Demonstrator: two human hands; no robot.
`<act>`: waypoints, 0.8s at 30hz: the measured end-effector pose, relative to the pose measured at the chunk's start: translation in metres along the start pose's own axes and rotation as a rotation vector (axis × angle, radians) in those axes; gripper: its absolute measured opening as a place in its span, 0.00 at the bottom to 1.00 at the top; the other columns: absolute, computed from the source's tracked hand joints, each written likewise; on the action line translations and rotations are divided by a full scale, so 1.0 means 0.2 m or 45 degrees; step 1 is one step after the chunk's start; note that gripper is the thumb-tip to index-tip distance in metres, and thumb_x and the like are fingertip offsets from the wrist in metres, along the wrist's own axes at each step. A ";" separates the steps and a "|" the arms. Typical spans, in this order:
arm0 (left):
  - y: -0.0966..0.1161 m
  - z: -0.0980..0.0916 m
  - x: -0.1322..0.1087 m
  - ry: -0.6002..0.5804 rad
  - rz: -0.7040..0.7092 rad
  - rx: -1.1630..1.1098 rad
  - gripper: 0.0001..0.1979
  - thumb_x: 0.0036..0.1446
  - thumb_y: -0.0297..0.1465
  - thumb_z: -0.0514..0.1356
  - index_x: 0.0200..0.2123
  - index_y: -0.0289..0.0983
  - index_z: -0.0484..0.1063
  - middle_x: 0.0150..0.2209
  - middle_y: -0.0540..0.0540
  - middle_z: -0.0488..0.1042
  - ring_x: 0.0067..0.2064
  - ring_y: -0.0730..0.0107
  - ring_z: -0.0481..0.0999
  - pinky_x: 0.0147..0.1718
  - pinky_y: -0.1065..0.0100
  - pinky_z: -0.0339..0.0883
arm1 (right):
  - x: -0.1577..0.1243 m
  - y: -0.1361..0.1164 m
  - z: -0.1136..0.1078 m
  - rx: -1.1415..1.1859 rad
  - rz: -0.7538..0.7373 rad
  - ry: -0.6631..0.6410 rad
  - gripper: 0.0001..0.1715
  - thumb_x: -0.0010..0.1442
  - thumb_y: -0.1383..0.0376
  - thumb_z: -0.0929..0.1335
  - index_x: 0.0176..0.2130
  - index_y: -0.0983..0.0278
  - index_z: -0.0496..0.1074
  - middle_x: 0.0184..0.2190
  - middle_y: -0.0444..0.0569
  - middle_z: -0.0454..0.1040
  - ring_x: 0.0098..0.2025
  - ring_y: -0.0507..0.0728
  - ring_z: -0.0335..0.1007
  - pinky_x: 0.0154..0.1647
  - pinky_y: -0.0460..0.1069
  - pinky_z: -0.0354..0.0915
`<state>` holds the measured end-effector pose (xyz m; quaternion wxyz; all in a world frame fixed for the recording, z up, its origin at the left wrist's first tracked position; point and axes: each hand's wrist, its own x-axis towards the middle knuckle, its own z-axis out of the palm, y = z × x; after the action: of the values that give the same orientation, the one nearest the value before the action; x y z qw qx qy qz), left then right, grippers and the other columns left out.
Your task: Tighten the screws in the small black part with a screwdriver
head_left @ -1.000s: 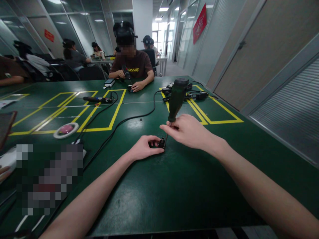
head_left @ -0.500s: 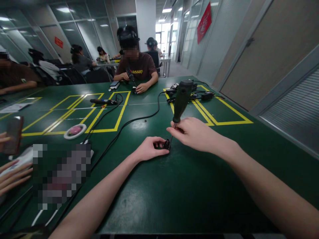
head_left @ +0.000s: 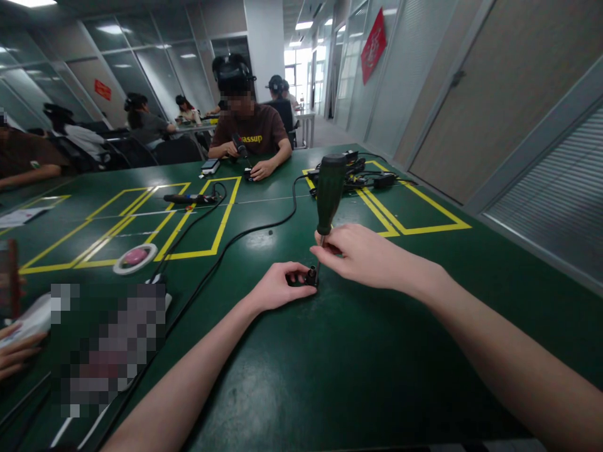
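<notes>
My left hand (head_left: 279, 287) rests on the green table (head_left: 330, 364) with its fingers closed around a small black part (head_left: 309, 275). My right hand (head_left: 365, 255) pinches the thin shaft of a dark green screwdriver (head_left: 328, 191) just under the handle. The screwdriver stands nearly upright, its tip down on the black part between the two hands.
A black cable (head_left: 235, 238) crosses the table left of my hands. A pink-and-white round object (head_left: 134, 257) lies by yellow floor-tape boxes (head_left: 207, 220). Black adapters and wires (head_left: 367, 179) sit at the far right. A person in a brown shirt (head_left: 252, 135) works opposite; another person's hand (head_left: 16, 355) shows at the left edge.
Both hands and the screwdriver stay together on the part; the view has shifted slightly. The phone held by the neighbour at the left edge has moved mostly out of view.
</notes>
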<state>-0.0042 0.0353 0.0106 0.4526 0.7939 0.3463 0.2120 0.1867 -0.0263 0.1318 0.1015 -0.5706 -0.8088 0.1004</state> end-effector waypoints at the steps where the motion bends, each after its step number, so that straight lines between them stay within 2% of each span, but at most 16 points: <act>1: 0.00 0.00 0.00 0.000 0.004 0.000 0.18 0.50 0.40 0.71 0.41 0.34 0.81 0.33 0.48 0.77 0.35 0.67 0.71 0.38 0.66 0.63 | 0.00 0.00 0.00 0.010 -0.018 0.001 0.21 0.72 0.63 0.62 0.26 0.62 0.60 0.25 0.46 0.68 0.27 0.53 0.62 0.33 0.50 0.50; 9: 0.01 0.00 0.00 0.000 0.007 0.003 0.16 0.50 0.38 0.71 0.40 0.34 0.82 0.32 0.48 0.78 0.34 0.68 0.71 0.37 0.67 0.64 | 0.00 0.01 0.01 0.051 -0.100 0.004 0.15 0.70 0.65 0.61 0.30 0.64 0.66 0.28 0.48 0.70 0.30 0.54 0.62 0.35 0.50 0.52; 24: 0.00 0.00 0.00 -0.001 -0.007 -0.025 0.17 0.50 0.38 0.70 0.41 0.34 0.81 0.32 0.48 0.77 0.34 0.69 0.70 0.36 0.67 0.62 | -0.01 0.03 0.01 0.050 -0.176 0.005 0.12 0.69 0.65 0.60 0.33 0.62 0.64 0.29 0.47 0.69 0.32 0.56 0.63 0.37 0.50 0.53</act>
<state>-0.0041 0.0346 0.0097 0.4609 0.7886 0.3463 0.2140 0.1925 -0.0266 0.1285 0.1209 -0.5112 -0.8440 0.1079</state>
